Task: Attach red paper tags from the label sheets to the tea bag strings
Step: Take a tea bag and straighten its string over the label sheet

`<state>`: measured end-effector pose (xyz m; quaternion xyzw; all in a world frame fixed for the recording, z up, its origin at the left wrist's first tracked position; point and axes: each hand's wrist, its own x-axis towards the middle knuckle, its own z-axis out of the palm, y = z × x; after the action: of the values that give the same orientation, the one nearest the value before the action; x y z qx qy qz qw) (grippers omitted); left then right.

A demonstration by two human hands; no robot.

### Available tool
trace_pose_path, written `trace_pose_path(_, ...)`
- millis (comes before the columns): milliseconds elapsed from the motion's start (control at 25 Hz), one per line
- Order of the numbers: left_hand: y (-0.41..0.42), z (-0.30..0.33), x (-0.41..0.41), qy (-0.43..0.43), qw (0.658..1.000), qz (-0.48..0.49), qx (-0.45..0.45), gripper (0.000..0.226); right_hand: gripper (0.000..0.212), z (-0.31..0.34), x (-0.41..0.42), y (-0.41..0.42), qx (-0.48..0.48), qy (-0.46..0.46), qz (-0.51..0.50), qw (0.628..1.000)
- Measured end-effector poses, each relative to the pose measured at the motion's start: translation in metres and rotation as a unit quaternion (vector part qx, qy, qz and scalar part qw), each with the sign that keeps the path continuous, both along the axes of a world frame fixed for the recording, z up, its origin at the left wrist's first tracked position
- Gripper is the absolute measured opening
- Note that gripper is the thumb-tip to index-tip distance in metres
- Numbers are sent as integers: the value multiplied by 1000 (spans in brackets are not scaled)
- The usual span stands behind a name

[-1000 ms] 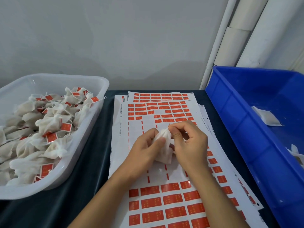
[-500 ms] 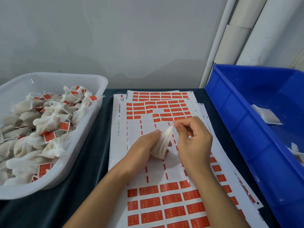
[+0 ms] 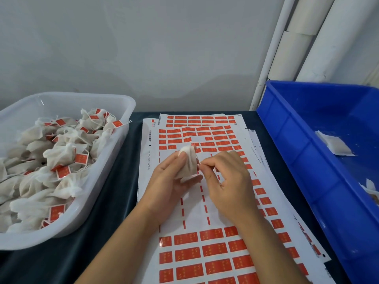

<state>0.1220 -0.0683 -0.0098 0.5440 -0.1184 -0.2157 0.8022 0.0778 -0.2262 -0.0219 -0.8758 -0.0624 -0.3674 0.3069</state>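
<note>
Tea bag held over the label sheets, string end being worked.

The left hand [image 3: 174, 181] cradles a white tea bag [image 3: 187, 162] above the stripped middle of the label sheets [image 3: 205, 253], probably to keep fresh tags within reach. The right hand [image 3: 227, 181] has its fingers [image 3: 205, 163] pinched together just right of the bag, seemingly on its string; too small to confirm. Tagged bags fill the white tub [image 3: 123, 103] at left.

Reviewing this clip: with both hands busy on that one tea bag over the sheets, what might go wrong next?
1. The right hand pinches something tiny beside the tea bag; it may slip from that fine grip.
2. Both forearms lie across the label sheet, so remaining red labels might crease or lift.
</note>
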Motion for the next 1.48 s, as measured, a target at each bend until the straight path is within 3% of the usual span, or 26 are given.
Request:
trace_pose_path(160,-4,2,-5,-76,991,21,107,29,21,4,-1,1,-11,-10,20,1000)
trace_pose_path(320,-7,3,-9,-182,959,4,217,27,14,12,-5,-1,110,52,36,992)
trace_pose_path(440,-10,-1,-11,-215,938,7,270,21,7,14,-7,-3,205,153,66,964)
trace_pose_path(520,-12,-5,-11,-228,928,31,293,20,7,15,-7,-4,230,166,70,956)
trace_pose_path(760,-15,-11,-13,-254,919,64,295,9,9,17,-10,-9,244,174,84,950)
trace_pose_path(1000,-18,-10,-17,-278,909,77,300,14,10,21,-11,-17,267,218,114,932)
trace_pose_path(1200,-16,-7,-17,-257,929,62,261,18,10,20,-11,-20,298,242,126,915)
trace_pose_path(1320,-15,-5,-15,-225,941,72,243,9,9,16,-8,-16,267,248,107,925)
trace_pose_path(1480,-15,-3,-13,-198,946,112,232,13,10,9,-5,-10,213,253,80,940)
